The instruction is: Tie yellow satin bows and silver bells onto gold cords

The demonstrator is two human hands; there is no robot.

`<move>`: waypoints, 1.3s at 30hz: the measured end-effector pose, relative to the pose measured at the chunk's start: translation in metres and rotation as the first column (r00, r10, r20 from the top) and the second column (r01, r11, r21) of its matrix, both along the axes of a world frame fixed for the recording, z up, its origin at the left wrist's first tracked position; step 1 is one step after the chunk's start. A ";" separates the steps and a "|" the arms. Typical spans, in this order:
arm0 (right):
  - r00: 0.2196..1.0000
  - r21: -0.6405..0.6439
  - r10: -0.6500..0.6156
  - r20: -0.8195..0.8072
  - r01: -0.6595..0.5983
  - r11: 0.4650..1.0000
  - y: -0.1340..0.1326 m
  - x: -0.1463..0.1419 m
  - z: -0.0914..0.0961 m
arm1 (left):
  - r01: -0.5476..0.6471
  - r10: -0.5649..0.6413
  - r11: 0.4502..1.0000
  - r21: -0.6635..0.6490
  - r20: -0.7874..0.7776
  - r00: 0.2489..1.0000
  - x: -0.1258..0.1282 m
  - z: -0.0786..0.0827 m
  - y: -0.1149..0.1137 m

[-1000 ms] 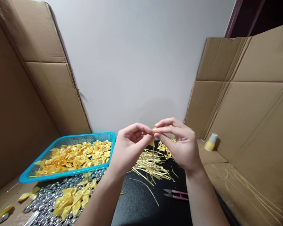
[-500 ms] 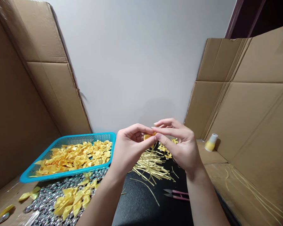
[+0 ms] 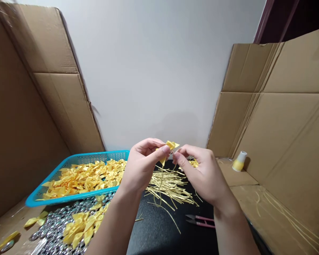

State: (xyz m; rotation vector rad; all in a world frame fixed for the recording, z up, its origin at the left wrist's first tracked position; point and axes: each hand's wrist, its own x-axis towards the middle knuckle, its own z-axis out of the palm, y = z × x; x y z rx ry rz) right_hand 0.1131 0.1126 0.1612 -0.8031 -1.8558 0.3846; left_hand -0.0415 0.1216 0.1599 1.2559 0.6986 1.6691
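Note:
My left hand (image 3: 146, 163) pinches a small yellow satin ribbon bow (image 3: 171, 145) between thumb and fingers, above the black work surface. A shiny bit shows at the bow's lower edge, too small to make out. Close by on the right, my right hand (image 3: 199, 170) has thumb and forefinger closed on a thin gold cord (image 3: 161, 184), which loops down below both hands. Under them lies a pile of cut gold cord pieces (image 3: 170, 186). Thread snips (image 3: 202, 221) with pink handles rest beside my right forearm. More finished-looking yellow pieces (image 3: 193, 163) are partly hidden behind my right hand.
To the left, a blue basket (image 3: 69, 196) holds many yellow bows (image 3: 90, 177). Silver beads (image 3: 55, 223) spread in front of it, with loose yellow bows (image 3: 79, 226) on top. A yellow-and-white thread spool (image 3: 239, 161) stands at right. Cardboard panels (image 3: 281, 120) flank the surface.
The hands have drawn slightly apart. The bow now shows above my left thumb, and my right fingers have moved down, pinching the cord. A cord loop now hangs below.

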 end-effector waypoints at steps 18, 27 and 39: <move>0.835 -0.032 0.436 -0.336 -0.473 0.881 -0.002 0.006 -0.005 | 0.382 -0.320 0.910 -0.160 0.315 0.894 0.008 0.002 -0.014; 0.870 -0.065 0.382 -0.312 -0.421 0.905 -0.007 0.013 -0.002 | 0.522 -0.492 0.837 -0.165 0.194 0.849 0.007 0.005 -0.019; 0.540 -0.063 0.645 -0.541 -0.791 0.609 0.021 0.003 -0.014 | 0.593 -0.503 0.784 -0.181 0.373 0.780 0.005 -0.001 -0.013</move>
